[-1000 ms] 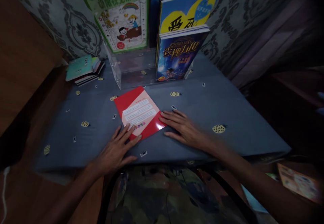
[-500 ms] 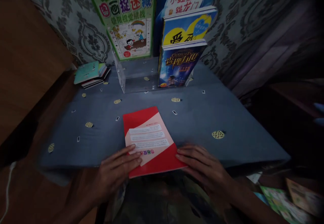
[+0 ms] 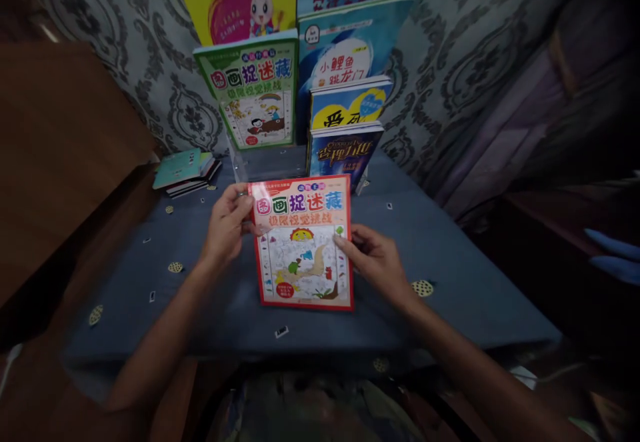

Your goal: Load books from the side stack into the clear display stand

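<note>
Left hand (image 3: 229,222) clasps the red-bordered picture book (image 3: 303,262) at its upper left, right hand (image 3: 377,262) pinches its right edge — likely so it stays steady, readable.

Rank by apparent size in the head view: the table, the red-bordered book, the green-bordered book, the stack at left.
1. Table, largest
2. Red-bordered book and green-bordered book: left unranked; they look close, and the red one is nearer the camera
3. Stack at left, smallest
</note>
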`<action>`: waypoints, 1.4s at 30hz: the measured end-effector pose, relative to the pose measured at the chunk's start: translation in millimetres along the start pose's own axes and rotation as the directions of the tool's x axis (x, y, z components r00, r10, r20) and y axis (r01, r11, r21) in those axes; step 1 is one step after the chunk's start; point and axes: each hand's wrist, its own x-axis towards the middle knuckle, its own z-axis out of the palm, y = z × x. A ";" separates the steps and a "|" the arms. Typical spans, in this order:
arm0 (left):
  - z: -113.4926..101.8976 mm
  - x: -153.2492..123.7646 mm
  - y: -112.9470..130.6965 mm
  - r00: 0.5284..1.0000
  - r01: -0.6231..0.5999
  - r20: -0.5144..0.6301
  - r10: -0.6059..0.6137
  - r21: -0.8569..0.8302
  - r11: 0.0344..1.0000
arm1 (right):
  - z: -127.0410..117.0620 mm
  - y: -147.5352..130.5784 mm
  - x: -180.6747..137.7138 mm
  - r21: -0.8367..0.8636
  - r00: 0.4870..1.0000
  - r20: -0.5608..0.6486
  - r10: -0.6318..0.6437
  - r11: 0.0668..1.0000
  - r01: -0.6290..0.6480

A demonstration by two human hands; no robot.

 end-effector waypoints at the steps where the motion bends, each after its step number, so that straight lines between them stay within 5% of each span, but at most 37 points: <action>1: -3.7 9.5 -14.3 0.999 0.038 0.009 -0.038 0.054 0.998 | 0.6 9.7 7.9 -0.029 1.000 0.008 0.013 0.999 -0.012; 4: -11.5 20.7 -55.9 0.994 0.100 -0.006 -0.111 0.482 0.871 | 0.0 38.0 22.4 -0.423 1.000 0.005 -0.028 0.905 0.028; 6: -13.1 15.7 -76.3 0.998 -0.013 0.044 -0.035 0.785 0.619 | -1.0 50.2 23.6 -0.679 0.995 0.040 -0.091 0.728 0.094; 8: -13.0 6.8 -88.2 0.990 -0.127 0.139 -0.003 0.916 0.380 | -1.9 54.9 21.4 -0.797 0.988 0.109 -0.109 0.584 0.153; 11: -12.1 -2.2 -94.5 0.974 -0.220 0.228 -0.008 0.948 0.231 | -2.1 53.5 18.7 -0.848 0.982 0.179 -0.055 0.498 0.183; 16: -12.3 -0.9 -97.8 0.958 -0.275 0.284 -0.042 0.949 0.153 | 0.7 54.5 22.1 -0.847 0.956 0.273 -0.107 0.445 0.292; 21: -12.3 -0.3 -98.1 0.949 -0.302 0.310 -0.051 0.945 0.127 | 11.2 59.0 33.2 -0.775 0.913 0.391 -0.116 0.493 0.395; 42: 13.3 17.1 -106.7 0.905 -0.411 0.421 -0.063 0.903 0.123 | 27.3 61.4 51.5 -0.719 0.873 0.477 -0.098 0.528 0.452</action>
